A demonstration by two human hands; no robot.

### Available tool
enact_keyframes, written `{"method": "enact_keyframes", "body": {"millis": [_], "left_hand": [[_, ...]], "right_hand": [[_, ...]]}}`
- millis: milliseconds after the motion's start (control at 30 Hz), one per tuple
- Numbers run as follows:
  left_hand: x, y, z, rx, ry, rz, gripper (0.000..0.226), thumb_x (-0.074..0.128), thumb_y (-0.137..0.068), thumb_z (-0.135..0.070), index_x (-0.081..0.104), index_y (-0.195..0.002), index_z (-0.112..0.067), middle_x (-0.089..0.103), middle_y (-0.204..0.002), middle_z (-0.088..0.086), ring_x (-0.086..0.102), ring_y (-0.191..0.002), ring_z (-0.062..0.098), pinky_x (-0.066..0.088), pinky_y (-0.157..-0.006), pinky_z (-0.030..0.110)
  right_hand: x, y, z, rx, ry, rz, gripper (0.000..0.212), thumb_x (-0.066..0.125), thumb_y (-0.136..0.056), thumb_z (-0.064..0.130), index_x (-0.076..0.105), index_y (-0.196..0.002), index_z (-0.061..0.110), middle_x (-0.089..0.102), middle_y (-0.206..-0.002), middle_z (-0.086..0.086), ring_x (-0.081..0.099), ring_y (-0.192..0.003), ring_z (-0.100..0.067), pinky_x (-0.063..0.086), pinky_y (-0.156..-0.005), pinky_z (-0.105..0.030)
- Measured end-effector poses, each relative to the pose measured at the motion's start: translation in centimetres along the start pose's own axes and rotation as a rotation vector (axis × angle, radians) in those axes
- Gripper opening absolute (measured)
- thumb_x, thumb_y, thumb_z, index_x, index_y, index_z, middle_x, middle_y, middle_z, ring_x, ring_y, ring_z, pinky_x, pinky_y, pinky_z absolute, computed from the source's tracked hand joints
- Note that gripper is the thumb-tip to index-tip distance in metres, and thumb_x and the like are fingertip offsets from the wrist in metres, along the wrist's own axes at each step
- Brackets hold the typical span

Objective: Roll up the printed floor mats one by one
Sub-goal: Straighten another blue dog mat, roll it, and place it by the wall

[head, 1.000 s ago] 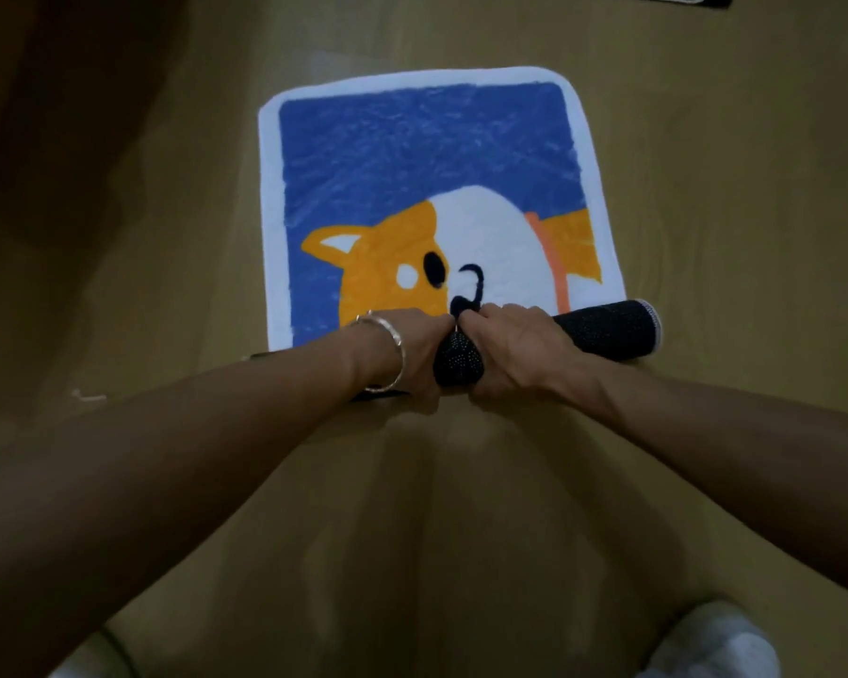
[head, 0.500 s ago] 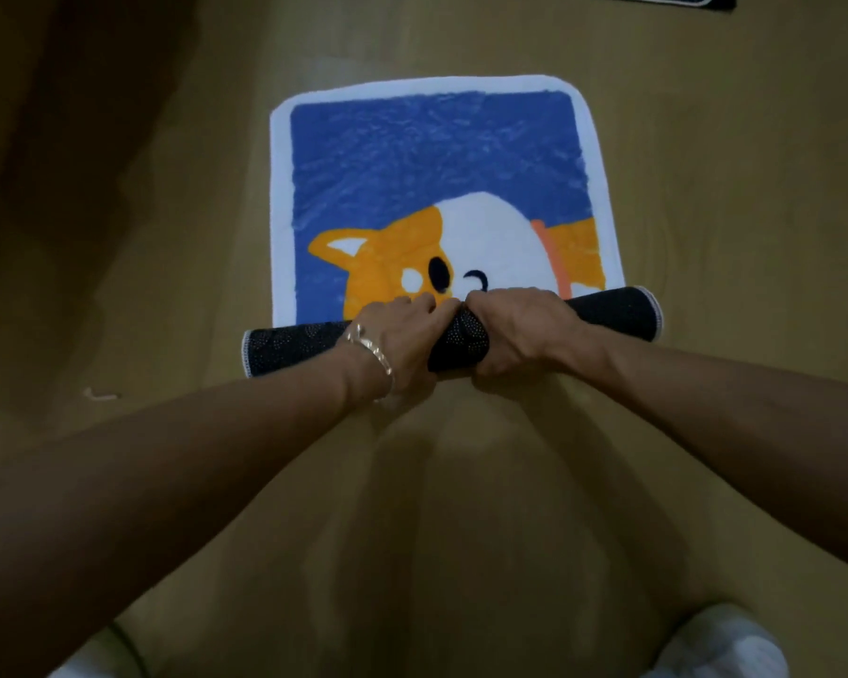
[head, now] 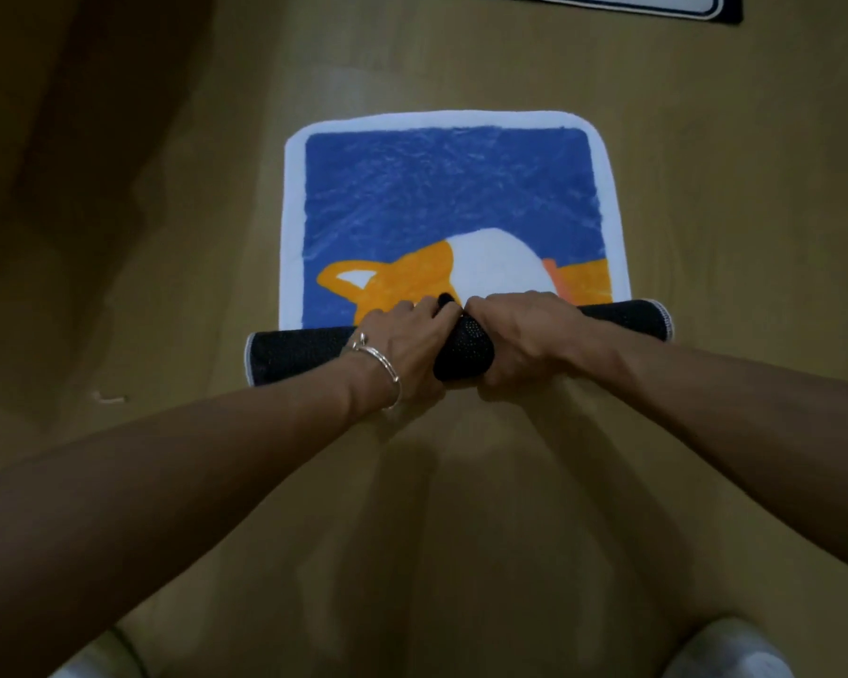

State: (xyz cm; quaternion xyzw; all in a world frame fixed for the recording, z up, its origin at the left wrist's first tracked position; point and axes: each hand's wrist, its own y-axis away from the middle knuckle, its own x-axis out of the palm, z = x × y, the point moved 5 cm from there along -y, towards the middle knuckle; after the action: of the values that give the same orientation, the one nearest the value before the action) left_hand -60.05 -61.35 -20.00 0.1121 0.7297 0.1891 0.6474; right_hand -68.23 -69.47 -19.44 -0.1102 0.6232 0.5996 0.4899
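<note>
A printed floor mat (head: 441, 188) lies on the wooden floor, blue with a white border and an orange-and-white dog picture. Its near edge is wound into a black dotted roll (head: 295, 354) that runs across the mat's width. My left hand (head: 402, 345), with a silver bracelet on the wrist, and my right hand (head: 520, 335) grip the middle of the roll side by side, fingers curled over its top. The hands hide the dog's face and the roll's centre.
The corner of a second mat (head: 657, 4), white with a dark border, shows at the top edge. Bare wooden floor (head: 461, 530) lies between me and the roll. White shoe tips (head: 725, 648) show at the bottom corners. Dark shadow covers the left side.
The roll has travelled away from me over the mat, covering more of the dog picture. Both hands went forward with it, and the roll's left end came into view.
</note>
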Motion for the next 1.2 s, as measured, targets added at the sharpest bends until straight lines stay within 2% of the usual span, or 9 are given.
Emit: {"method": "enact_keyframes", "body": {"millis": [100,233,333,567,700,867,967,1067,1200], "left_hand": [[0.5,0.3,0.2,-0.051,-0.024,-0.002,0.079,0.070,-0.071,-0.045,0.031,-0.134,-0.018,0.052,-0.111,0.006,0.056,-0.093,0.030,0.040,-0.061,0.035],[0.4,-0.6,0.8,-0.017,0.099,0.079,0.066,0.075,-0.064,-0.047,0.043,-0.116,-0.023,0.060,-0.101,0.001,0.060,-0.085,0.026,0.044,-0.059,0.032],[-0.2,-1.4,0.9,0.030,0.111,0.151,0.066,0.077,-0.061,-0.052,0.045,-0.112,-0.026,0.060,-0.100,-0.002,0.059,-0.086,0.023,0.039,-0.062,0.030],[-0.3,-0.4,0.6,0.088,-0.124,-0.101,0.070,0.065,-0.073,-0.054,0.035,-0.128,-0.022,0.053,-0.105,0.003,0.056,-0.090,0.026,0.037,-0.065,0.034],[-0.7,-1.7,0.6,0.108,-0.059,0.078,0.063,0.074,-0.068,-0.047,0.042,-0.117,-0.023,0.059,-0.102,0.002,0.060,-0.085,0.025,0.037,-0.059,0.031],[-0.6,-2.4,0.0,0.109,0.108,0.328,0.070,0.080,-0.057,-0.053,0.047,-0.115,-0.031,0.062,-0.099,-0.002,0.058,-0.083,0.020,0.048,-0.071,0.031],[-0.1,-1.8,0.1,0.114,0.125,0.253,0.071,0.076,-0.060,-0.055,0.044,-0.119,-0.030,0.061,-0.105,-0.002,0.058,-0.087,0.021,0.048,-0.069,0.032],[-0.4,-1.0,0.6,0.122,0.024,0.106,0.098,0.076,-0.056,-0.064,0.031,-0.136,-0.028,0.052,-0.115,-0.002,0.056,-0.099,0.022,0.047,-0.070,0.034],[-0.3,-0.9,0.4,0.103,-0.048,0.118,0.075,0.076,-0.062,-0.052,0.039,-0.120,-0.023,0.054,-0.107,0.002,0.058,-0.087,0.024,0.041,-0.060,0.033]], "right_hand": [[0.2,-0.3,0.2,0.007,-0.110,0.125,0.059,0.077,-0.068,0.039,0.044,-0.115,0.027,0.056,-0.099,0.003,0.055,-0.087,-0.019,0.046,-0.073,-0.031],[0.7,0.5,0.3,-0.032,0.063,-0.114,0.071,0.074,-0.067,0.055,0.041,-0.121,0.023,0.051,-0.109,0.001,0.052,-0.094,-0.020,0.040,-0.072,-0.032],[1.0,0.8,0.1,-0.016,0.097,-0.185,0.067,0.072,-0.070,0.053,0.040,-0.119,0.021,0.049,-0.106,-0.001,0.046,-0.087,-0.019,0.033,-0.069,-0.032],[0.6,0.7,-0.4,0.001,-0.145,-0.175,0.052,0.072,-0.071,0.041,0.046,-0.111,0.021,0.053,-0.095,0.001,0.054,-0.083,-0.018,0.049,-0.073,-0.034],[1.0,0.9,-0.3,0.015,-0.070,-0.197,0.051,0.068,-0.073,0.045,0.046,-0.112,0.021,0.053,-0.101,-0.001,0.047,-0.083,-0.016,0.042,-0.072,-0.032],[1.8,2.1,0.2,0.004,0.167,-0.309,0.060,0.062,-0.074,0.055,0.043,-0.120,0.021,0.051,-0.108,-0.002,0.049,-0.093,-0.022,0.034,-0.080,-0.039],[1.8,1.8,0.0,0.013,0.060,-0.233,0.059,0.066,-0.071,0.049,0.043,-0.119,0.022,0.051,-0.105,-0.001,0.051,-0.091,-0.021,0.037,-0.080,-0.039],[0.9,1.1,-0.6,0.030,-0.070,-0.155,0.059,0.067,-0.068,0.048,0.044,-0.117,0.024,0.052,-0.099,0.002,0.052,-0.085,-0.020,0.047,-0.080,-0.042],[0.9,0.8,-0.8,0.035,-0.117,-0.116,0.051,0.065,-0.066,0.045,0.048,-0.110,0.026,0.052,-0.093,0.005,0.054,-0.081,-0.019,0.051,-0.076,-0.043]]}}
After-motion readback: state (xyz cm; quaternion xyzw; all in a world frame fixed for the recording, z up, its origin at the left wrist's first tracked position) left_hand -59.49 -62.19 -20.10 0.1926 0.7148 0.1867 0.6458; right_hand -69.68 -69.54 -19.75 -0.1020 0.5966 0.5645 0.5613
